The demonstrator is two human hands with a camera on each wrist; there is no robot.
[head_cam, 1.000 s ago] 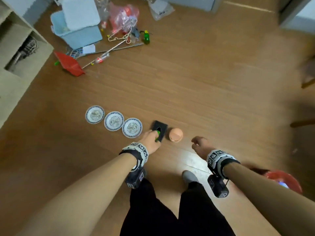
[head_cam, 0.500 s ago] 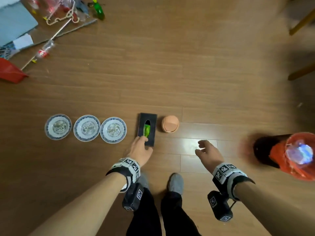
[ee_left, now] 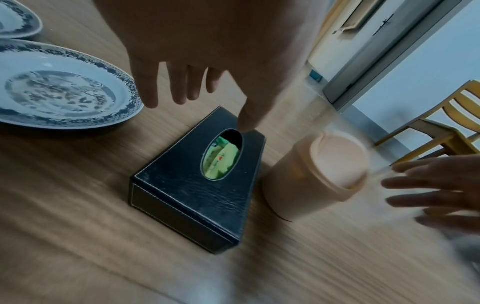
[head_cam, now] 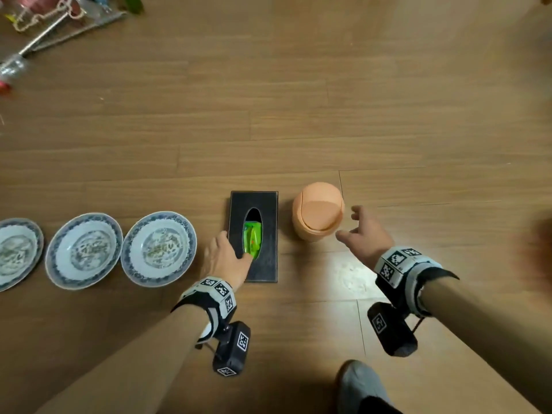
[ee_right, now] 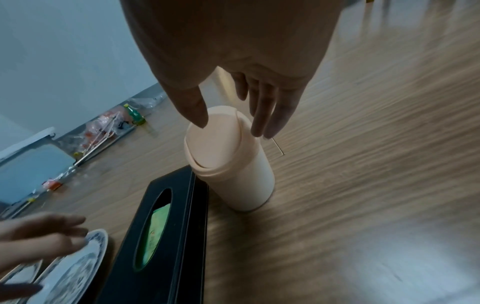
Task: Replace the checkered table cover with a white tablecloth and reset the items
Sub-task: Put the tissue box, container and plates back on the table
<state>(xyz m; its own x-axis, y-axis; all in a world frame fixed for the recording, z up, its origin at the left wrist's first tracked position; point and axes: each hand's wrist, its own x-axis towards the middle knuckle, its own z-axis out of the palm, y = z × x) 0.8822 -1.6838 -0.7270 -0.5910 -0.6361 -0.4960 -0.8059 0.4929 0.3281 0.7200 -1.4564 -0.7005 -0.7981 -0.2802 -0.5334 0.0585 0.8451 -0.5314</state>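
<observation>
On the wooden floor stand a black tissue box (head_cam: 268,264) with a green pack in its oval slot and, to its right, a peach bin with a swing lid (head_cam: 318,213). Left of the box lie three blue-patterned plates (head_cam: 158,249) in a row. My left hand (head_cam: 236,249) hovers open over the box's left edge, with the thumb tip at the slot rim (ee_left: 244,125). My right hand (head_cam: 351,225) is open just right of the bin. Its thumb and fingers (ee_right: 270,123) spread on either side of the bin's lid (ee_right: 215,139), and no contact shows.
Loose clutter of bottles, bags and a rod (head_cam: 59,19) lies at the far left. A foot in a grey sock (head_cam: 358,383) stands near the bottom edge. A yellow chair (ee_left: 441,127) and a door frame are beyond the bin. A blurred dark-red shape (head_cam: 540,252) sits at the right edge.
The view has dropped closer to the floor items. My right hand has moved forward to the peach bin with fingers spread. My left hand stays at the tissue box.
</observation>
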